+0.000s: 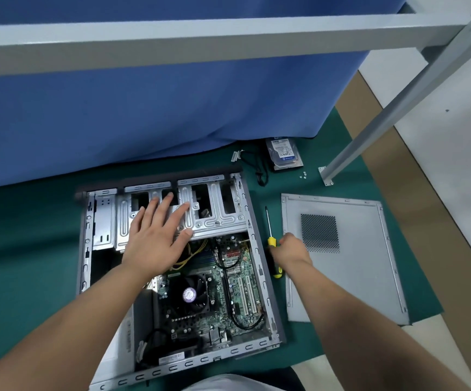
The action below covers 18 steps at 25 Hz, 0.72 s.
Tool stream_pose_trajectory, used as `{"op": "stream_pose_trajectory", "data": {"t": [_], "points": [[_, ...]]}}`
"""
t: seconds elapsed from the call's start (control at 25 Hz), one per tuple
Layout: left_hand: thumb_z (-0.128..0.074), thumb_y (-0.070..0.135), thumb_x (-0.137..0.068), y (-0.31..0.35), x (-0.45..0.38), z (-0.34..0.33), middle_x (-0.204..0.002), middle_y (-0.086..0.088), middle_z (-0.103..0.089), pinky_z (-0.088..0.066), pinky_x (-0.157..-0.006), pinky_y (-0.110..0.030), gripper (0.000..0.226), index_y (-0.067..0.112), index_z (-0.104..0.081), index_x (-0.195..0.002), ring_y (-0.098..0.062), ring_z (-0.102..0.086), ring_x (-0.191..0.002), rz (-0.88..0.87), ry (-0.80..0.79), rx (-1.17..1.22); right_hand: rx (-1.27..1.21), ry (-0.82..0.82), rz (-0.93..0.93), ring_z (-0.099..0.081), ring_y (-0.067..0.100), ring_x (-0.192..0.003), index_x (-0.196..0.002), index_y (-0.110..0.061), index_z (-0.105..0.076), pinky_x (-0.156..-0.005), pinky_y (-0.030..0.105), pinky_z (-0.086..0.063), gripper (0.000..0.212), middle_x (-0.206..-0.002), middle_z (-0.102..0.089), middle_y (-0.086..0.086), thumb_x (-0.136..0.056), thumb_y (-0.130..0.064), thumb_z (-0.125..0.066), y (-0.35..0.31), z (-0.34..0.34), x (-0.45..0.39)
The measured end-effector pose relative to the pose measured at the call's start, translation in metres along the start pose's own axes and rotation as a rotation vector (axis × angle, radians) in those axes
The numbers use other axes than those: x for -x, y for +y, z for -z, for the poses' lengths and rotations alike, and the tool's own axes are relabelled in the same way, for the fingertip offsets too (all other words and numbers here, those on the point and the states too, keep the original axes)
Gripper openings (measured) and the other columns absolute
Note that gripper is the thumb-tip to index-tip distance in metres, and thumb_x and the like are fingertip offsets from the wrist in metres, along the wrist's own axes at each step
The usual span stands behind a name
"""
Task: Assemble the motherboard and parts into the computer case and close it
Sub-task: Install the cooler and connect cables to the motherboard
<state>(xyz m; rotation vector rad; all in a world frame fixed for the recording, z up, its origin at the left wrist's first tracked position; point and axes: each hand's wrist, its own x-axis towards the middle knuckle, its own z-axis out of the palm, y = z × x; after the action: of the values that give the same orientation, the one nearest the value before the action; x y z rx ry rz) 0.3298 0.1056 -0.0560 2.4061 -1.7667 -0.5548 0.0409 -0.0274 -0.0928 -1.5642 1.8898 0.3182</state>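
**Steel case lies open on green mat**

Steel computer case [172, 266] lies on its side, one motherboard [214, 292] with fan inside. One left hand [158, 235] rests flat, fingers spread, on the drive cage [211, 210]. One right hand [290, 248] curls around one yellow-handled screwdriver [271, 244] beside one side panel [341, 258]. Farther off: one hard drive [283, 153], a blue curtain [158, 108].

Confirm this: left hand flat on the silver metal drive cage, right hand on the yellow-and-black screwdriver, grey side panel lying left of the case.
Wrong side. In the head view the grey side panel lies right of the open computer case. The rest holds: left hand on the silver metal drive cage, right hand on the yellow-and-black screwdriver.
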Motion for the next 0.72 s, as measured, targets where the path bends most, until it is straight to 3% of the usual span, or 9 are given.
{"op": "stream_pose_trajectory", "data": {"t": [0.08, 0.16, 0.28, 0.36, 0.52, 0.6, 0.72], "points": [[-0.036, 0.063, -0.101, -0.01, 0.006, 0.012, -0.168, 0.015, -0.016, -0.007, -0.128, -0.045, 0.057, 0.044, -0.034, -0.155, -0.011, -0.006, -0.156, -0.012, -0.025, 0.313, -0.09, 0.04, 0.061, -0.065, 0.027, -0.103, -0.125, -0.015, -0.057, -0.091, 0.039, -0.056, 0.038, -0.12, -0.066, 0.006, -0.096, -0.038, -0.065, -0.002, 0.014, 0.009], [-0.048, 0.047, -0.105, -0.032, 0.025, 0.021, -0.16, 0.013, -0.036, -0.026, -0.123, -0.049, 0.045, 0.036, -0.049, -0.148, -0.015, -0.032, -0.148, -0.011, 0.082, 0.445, -0.207, 0.149, 0.208, -0.064, 0.017, -0.1, -0.123, -0.019, -0.059, -0.085, 0.03, -0.052, 0.032, -0.116, -0.068, -0.001, -0.096, -0.036, -0.065, -0.01, 0.03, 0.03], [-0.047, 0.032, -0.1, -0.068, 0.063, 0.021, -0.153, 0.004, -0.048, -0.024, -0.123, -0.047, 0.044, 0.026, -0.055, -0.142, -0.023, -0.04, -0.143, -0.007, 0.287, 0.189, -0.35, 0.268, 0.517, -0.062, -0.003, -0.089, -0.103, -0.036, -0.062, -0.069, 0.009, -0.043, 0.012, -0.096, -0.066, -0.02, -0.093, -0.042, -0.06, -0.032, 0.039, 0.087], [-0.049, 0.028, -0.099, -0.081, 0.081, 0.014, -0.159, 0.003, -0.041, -0.015, -0.126, -0.043, 0.046, 0.026, -0.053, -0.144, -0.021, -0.031, -0.15, 0.03, 0.266, 0.08, -0.308, 0.128, 0.711, -0.06, -0.01, -0.092, -0.098, -0.044, -0.062, -0.072, 0.005, -0.047, 0.008, -0.092, -0.065, -0.024, -0.093, -0.047, -0.056, -0.052, 0.023, 0.126], [-0.041, 0.029, -0.097, -0.083, 0.091, 0.0, -0.168, 0.01, -0.024, -0.012, -0.127, -0.043, 0.055, 0.03, -0.04, -0.152, -0.013, -0.013, -0.156, 0.092, 0.224, 0.038, 0.003, -0.218, 0.885, -0.062, 0.0, -0.092, -0.117, -0.033, -0.066, -0.08, 0.023, -0.054, 0.02, -0.107, -0.062, -0.019, -0.099, -0.04, -0.059, -0.095, -0.036, 0.156], [-0.039, 0.025, -0.094, -0.082, 0.09, -0.001, -0.167, 0.011, -0.025, -0.015, -0.127, -0.044, 0.058, 0.028, -0.041, -0.152, -0.012, -0.014, -0.156, 0.102, 0.238, 0.041, 0.144, -0.265, 0.89, -0.062, 0.015, -0.109, -0.133, -0.024, -0.061, -0.091, 0.038, -0.054, 0.033, -0.127, -0.062, -0.006, -0.102, -0.036, -0.057, -0.113, -0.061, 0.154], [-0.034, 0.026, -0.09, -0.083, 0.089, -0.002, -0.167, 0.009, -0.027, -0.018, -0.126, -0.046, 0.061, 0.027, -0.042, -0.15, -0.013, -0.015, -0.156, 0.09, 0.245, 0.019, 0.3, -0.24, 0.934, -0.046, 0.026, -0.134, -0.151, -0.021, -0.046, -0.11, 0.042, -0.042, 0.049, -0.15, -0.052, 0.003, -0.103, -0.029, -0.054, -0.14, -0.089, 0.149]]}}
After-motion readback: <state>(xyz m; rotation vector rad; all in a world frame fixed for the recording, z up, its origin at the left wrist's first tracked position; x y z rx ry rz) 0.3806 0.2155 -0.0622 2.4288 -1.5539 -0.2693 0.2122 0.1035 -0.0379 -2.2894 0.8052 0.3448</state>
